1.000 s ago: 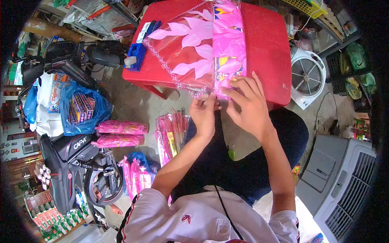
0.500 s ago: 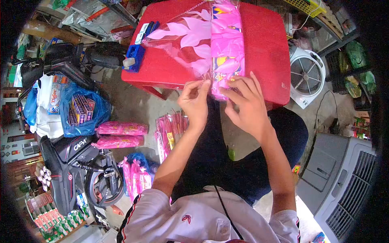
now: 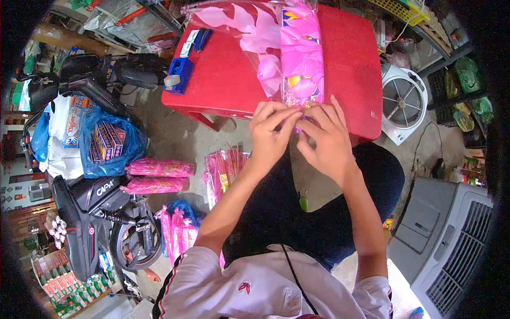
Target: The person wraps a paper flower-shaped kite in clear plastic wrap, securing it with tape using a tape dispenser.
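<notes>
A long package in pink flower-printed wrapping (image 3: pixel 302 58) lies lengthwise on the red table (image 3: pixel 350 69), its near end at the table's front edge. Clear plastic film with pink petal shapes (image 3: pixel 260 32) spreads from its left side, the far part raised off the tabletop. My left hand (image 3: pixel 272 130) is closed, thumb and fingers pinching the film at the package's near end. Right beside it, my right hand (image 3: pixel 325 139) has its fingers bent over that same end, gripping it. The fingertips nearly meet and partly hide the end.
A blue tape dispenser (image 3: pixel 179 74) and a dark blue stapler (image 3: pixel 202 40) sit on the table's left side. Pink packages (image 3: pixel 159 168) and incense bundles (image 3: pixel 226 173) are on the floor at left, near a motorbike (image 3: pixel 85 223). A fan (image 3: pixel 404 103) and air cooler (image 3: pixel 446 228) stand right.
My left hand has moved right, bringing the film's near corner over to the package end beside my right hand. The film's far part has lifted and shifted away from me.
</notes>
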The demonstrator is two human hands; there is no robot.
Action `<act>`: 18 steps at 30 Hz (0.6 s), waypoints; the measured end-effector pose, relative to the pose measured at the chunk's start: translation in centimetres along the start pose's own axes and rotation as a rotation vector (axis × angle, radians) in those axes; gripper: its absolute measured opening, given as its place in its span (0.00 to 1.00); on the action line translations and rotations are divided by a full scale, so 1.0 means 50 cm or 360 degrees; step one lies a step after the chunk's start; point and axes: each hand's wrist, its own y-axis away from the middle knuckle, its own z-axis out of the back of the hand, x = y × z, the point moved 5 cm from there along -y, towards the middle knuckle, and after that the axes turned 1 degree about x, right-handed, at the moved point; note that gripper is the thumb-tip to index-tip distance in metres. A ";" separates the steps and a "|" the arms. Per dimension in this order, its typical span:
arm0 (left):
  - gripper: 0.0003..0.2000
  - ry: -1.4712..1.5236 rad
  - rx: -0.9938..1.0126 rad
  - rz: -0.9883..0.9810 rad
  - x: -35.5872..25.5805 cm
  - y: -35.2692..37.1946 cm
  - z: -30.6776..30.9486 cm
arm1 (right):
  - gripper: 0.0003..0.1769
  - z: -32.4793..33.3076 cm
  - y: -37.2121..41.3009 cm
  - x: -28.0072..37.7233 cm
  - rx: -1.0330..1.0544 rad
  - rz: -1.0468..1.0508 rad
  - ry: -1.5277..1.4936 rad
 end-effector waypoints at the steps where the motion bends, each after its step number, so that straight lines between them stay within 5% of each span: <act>1: 0.06 -0.0039 0.0016 -0.0057 -0.005 -0.002 0.001 | 0.17 0.000 0.001 -0.001 0.0000 0.0003 0.0005; 10: 0.16 -0.0014 -0.0012 -0.0055 -0.005 0.014 0.024 | 0.22 0.008 -0.003 0.001 -0.0005 -0.0034 0.0017; 18: 0.20 -0.0155 0.0089 -0.0355 -0.014 0.021 0.014 | 0.24 0.025 -0.029 -0.015 -0.0023 -0.0132 -0.0162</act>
